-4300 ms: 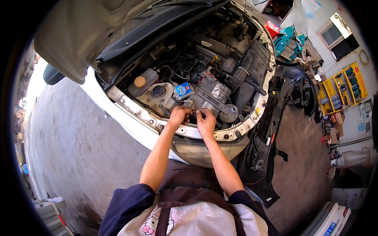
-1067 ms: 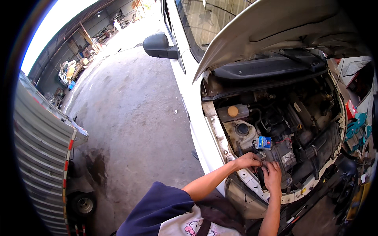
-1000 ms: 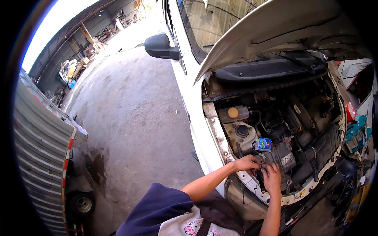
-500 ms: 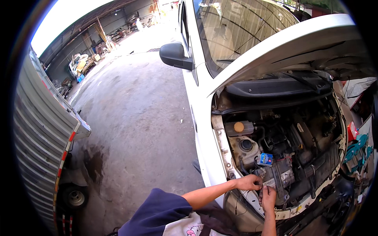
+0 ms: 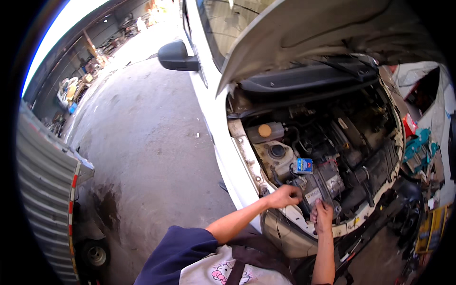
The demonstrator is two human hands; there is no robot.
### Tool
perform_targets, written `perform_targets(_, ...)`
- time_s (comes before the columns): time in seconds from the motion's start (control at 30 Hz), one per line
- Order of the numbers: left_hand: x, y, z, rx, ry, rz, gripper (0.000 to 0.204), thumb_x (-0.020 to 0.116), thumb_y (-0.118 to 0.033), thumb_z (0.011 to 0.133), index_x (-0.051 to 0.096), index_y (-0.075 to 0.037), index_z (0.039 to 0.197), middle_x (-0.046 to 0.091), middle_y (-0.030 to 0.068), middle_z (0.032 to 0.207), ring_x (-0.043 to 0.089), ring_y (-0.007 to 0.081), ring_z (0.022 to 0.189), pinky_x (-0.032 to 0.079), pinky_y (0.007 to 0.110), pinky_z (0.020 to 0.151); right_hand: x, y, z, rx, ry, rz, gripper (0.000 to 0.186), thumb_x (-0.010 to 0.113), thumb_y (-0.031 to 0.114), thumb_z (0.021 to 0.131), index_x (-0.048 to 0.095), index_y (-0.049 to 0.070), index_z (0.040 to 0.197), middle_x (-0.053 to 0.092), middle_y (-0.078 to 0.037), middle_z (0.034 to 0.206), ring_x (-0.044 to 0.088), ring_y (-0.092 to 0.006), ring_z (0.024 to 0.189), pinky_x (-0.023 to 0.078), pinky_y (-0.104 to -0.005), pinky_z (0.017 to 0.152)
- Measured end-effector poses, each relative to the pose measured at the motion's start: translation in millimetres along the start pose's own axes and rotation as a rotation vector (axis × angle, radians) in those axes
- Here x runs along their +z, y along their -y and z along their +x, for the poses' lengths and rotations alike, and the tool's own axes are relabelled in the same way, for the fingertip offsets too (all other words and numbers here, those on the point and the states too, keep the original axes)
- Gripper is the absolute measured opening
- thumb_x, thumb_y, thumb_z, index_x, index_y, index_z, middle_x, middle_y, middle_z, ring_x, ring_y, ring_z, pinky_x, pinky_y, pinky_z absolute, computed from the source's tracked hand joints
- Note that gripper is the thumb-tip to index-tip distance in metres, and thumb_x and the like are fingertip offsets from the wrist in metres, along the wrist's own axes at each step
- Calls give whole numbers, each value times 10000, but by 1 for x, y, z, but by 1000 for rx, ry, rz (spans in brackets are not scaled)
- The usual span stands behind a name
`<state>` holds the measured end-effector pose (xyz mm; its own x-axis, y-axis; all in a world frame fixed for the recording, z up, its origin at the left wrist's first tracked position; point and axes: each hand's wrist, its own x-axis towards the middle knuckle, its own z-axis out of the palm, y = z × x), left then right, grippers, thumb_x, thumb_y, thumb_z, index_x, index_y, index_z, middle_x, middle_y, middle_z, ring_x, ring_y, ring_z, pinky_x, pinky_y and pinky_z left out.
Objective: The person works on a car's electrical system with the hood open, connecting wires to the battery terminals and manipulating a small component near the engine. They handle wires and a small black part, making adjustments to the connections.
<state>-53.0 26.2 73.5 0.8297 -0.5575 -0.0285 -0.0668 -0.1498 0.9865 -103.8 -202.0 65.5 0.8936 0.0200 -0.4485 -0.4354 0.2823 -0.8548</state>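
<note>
I lean over the open engine bay [image 5: 342, 142] of a white car with its hood [image 5: 313, 28] raised. My left hand [image 5: 284, 195] is curled around a dark part at the front left of the bay, just beside the car battery [image 5: 319, 183]. My right hand [image 5: 323, 214] rests against the battery's front face, fingers pressed to it. A small blue cap [image 5: 303, 165] sits on top of the battery. What exactly each hand grips is hidden by the fingers.
A white reservoir with a yellow cap [image 5: 264, 130] lies behind the battery. A black side mirror [image 5: 176, 56] juts out at the left. Corrugated metal sheeting [image 5: 42, 190] and a small wheel [image 5: 96, 255] stand at far left. Clutter and teal items [image 5: 418, 147] crowd the right.
My head has turned left and tilted, so the car has shifted in view and more floor shows. Both hands stay at the front of the engine bay by the battery.
</note>
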Motion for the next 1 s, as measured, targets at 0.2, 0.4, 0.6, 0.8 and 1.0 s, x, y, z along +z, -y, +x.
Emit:
perform_targets(0.2,-25,11,-4,-161,-95,-420,180,612,-188,993,601,-18,935,582,18,691,531,88,602,418,249,533,-13,40,-25,-302,-134,-103,312,663,282,982,548,39,824,468,17,651,429,-65,523,332,-232,451)
perform_targets(0.4,-13,0,-2,-182,-96,-488,200,631,-199,992,602,-3,964,591,23,707,541,90,614,442,254,533,-9,22,-82,-255,108,-559,214,742,192,900,643,6,941,635,-37,763,580,-126,667,479,-298,628)
perform_targets(0.6,-7,-16,-3,-152,-80,-410,166,626,-172,989,597,-22,926,570,-7,708,525,63,614,420,234,537,-37,18,-116,-318,-194,-1189,204,712,139,858,671,26,1023,693,-159,915,672,-326,827,518,-371,730)
perform_targets(0.8,-3,-21,-5,-126,-3,-352,182,627,-182,991,590,-20,918,565,-11,718,516,63,631,421,238,564,35,40,-83,-772,-321,-995,213,704,62,846,666,51,1055,659,-135,1029,643,-325,969,518,-413,810)
perform_targets(1.0,-1,-31,-8,-102,37,-352,176,624,-180,995,590,-17,936,568,-6,736,508,63,633,418,235,550,64,40,-39,-990,-248,-1016,220,732,67,823,659,38,1028,644,-114,982,622,-324,905,516,-417,777)
